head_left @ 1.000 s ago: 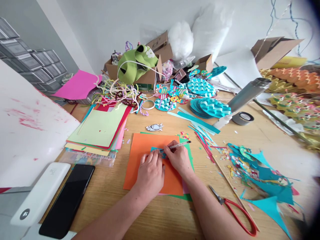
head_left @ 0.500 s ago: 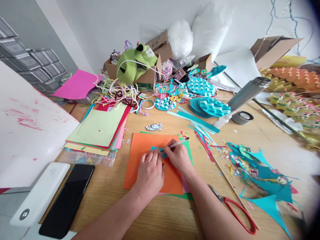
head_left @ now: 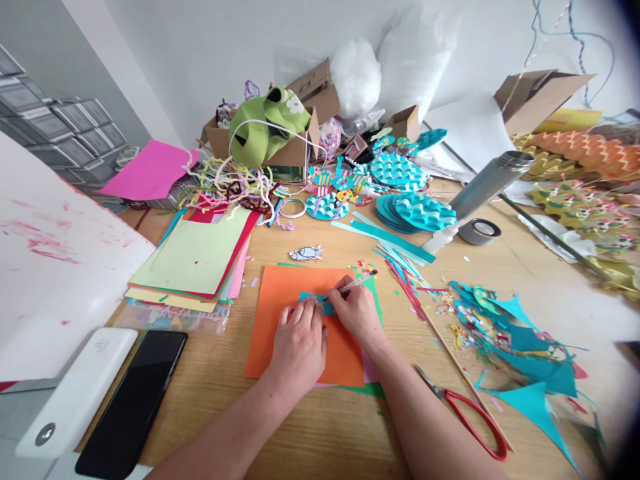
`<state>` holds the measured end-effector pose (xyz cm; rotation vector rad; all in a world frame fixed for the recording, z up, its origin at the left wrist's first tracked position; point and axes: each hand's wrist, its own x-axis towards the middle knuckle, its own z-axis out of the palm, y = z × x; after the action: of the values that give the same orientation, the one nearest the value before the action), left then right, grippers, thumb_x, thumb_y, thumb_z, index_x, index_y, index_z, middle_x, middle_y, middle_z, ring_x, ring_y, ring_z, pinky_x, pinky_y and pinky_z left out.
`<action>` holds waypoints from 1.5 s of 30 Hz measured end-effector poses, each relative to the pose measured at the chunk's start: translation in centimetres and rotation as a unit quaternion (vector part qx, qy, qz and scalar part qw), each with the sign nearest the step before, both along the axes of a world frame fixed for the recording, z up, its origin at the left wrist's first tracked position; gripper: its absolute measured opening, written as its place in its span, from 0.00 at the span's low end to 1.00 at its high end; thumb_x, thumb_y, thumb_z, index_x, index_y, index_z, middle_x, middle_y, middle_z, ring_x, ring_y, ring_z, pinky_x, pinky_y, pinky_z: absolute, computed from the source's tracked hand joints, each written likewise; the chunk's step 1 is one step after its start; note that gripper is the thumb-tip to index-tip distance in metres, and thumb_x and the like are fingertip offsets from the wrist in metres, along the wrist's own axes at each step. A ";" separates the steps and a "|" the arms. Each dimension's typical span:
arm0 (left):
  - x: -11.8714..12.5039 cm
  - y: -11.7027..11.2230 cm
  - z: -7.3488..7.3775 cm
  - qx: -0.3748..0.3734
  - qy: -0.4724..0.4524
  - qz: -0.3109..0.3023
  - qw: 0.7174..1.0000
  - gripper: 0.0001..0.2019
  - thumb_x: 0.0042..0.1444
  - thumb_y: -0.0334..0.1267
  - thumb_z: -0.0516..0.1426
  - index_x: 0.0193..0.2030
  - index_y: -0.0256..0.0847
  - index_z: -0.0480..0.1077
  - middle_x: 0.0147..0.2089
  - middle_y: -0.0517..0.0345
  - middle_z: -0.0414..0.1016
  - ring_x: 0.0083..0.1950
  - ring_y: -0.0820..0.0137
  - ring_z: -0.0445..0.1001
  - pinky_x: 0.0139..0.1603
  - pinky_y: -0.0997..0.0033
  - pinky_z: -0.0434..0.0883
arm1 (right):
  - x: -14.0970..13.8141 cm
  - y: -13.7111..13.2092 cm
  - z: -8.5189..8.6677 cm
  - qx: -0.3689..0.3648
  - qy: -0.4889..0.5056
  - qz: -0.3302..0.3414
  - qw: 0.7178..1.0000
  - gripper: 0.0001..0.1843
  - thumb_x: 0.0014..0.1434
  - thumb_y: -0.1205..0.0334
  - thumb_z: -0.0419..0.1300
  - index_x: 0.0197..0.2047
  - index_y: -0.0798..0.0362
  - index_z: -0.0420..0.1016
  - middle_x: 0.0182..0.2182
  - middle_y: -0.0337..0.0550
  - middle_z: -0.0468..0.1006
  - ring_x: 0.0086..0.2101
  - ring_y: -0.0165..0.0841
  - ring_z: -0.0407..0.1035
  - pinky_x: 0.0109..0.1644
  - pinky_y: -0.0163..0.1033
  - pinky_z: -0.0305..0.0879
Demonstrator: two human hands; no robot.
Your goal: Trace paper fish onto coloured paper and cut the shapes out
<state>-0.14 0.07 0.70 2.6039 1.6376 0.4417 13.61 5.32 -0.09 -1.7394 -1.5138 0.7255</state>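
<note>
Pencil (head_left: 357, 281) in right grip (head_left: 356, 312) — left grip (head_left: 300, 341) on blue paper (head_left: 329, 308)

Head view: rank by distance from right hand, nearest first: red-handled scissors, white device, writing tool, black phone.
From the right hand:
1. Writing tool: held in its fingers.
2. Red-handled scissors: on the table, right of the right forearm.
3. Black phone: left, past the left arm.
4. White device: just left of the phone.
</note>
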 end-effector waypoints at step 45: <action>0.1 0.3 0.6 -0.042 0.009 0.009 0.999 0.16 0.62 0.35 0.48 0.56 0.39 0.65 0.57 0.49 0.69 0.55 0.60 0.66 0.53 0.54 0.62 | 0.3 0.0 0.4 -0.023 -0.007 -0.026 0.999 0.05 0.48 0.62 0.51 0.23 0.51 0.60 0.15 0.38 0.68 0.18 0.29 0.63 0.23 0.32 0.52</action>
<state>-0.06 0.38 1.32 2.5424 1.6472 0.3426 13.91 5.33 0.32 -1.8160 -1.4656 0.7274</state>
